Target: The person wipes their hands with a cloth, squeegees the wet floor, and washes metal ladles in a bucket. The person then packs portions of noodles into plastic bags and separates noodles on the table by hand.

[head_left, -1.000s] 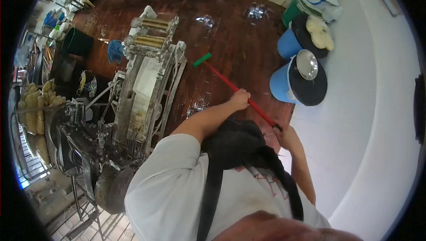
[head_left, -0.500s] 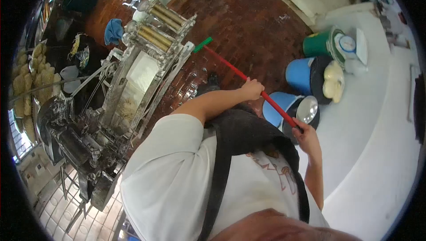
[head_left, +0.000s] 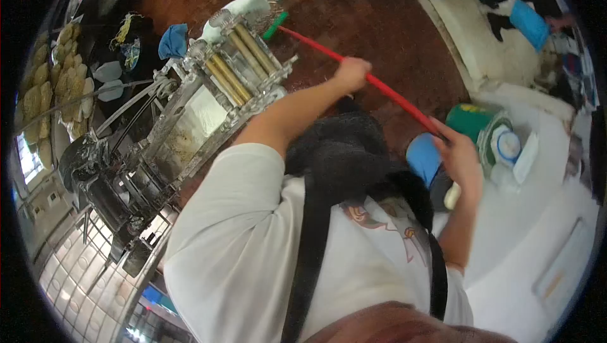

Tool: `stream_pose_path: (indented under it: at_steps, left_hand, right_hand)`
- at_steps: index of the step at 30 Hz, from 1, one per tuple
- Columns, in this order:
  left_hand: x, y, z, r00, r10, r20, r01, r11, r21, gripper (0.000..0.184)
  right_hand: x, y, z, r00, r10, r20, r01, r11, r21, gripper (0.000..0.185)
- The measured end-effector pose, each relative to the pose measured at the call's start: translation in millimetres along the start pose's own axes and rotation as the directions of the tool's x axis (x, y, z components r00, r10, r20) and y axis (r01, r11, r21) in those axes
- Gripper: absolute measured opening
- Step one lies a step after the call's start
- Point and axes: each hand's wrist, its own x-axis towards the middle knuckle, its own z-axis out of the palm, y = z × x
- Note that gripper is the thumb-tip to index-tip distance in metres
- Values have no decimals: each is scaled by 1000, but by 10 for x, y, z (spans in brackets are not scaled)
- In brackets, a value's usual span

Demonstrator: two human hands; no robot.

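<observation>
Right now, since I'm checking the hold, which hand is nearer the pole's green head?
The left hand, around the pole; the right hand is farther from the green head, toward the pole's other end.

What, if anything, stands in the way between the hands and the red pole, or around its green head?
Nothing visible stands between the left hand or right hand and the red pole; both hold it. Close by the green head, the roller machine on its left might hinder a leftward push.
</observation>
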Motion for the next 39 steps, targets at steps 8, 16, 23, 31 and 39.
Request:
stream_pose_path:
  at_steps: [8,16,23,31,39]
  left_hand:
    - [1407,-503,-264,953,-297,56,298,954,-15,21]
    - [2028,-1489,-1556,901,-301,-311,333,941,54,37]
    - [3987,-1688,-2490,901,-369,-227,285,900,-329,17]
    - [1653,-4946,-2038,331,-822,-463,909,409,-75,21]
    - [2439,-4861,-3415,525,-841,-132,842,491,223,26]
  right_hand:
    - [2061,-161,-1438,863,-501,72,506,852,-136,45]
    - [3267,-1548,-2102,851,-499,164,520,843,-137,43]
    - [3948,-3186,-3781,887,-445,124,418,659,-625,40]
    - [6261,-5135,-1261,387,-769,510,919,274,-283,39]
    - [6721,-5721,-2292,453,-724,520,888,316,-332,39]
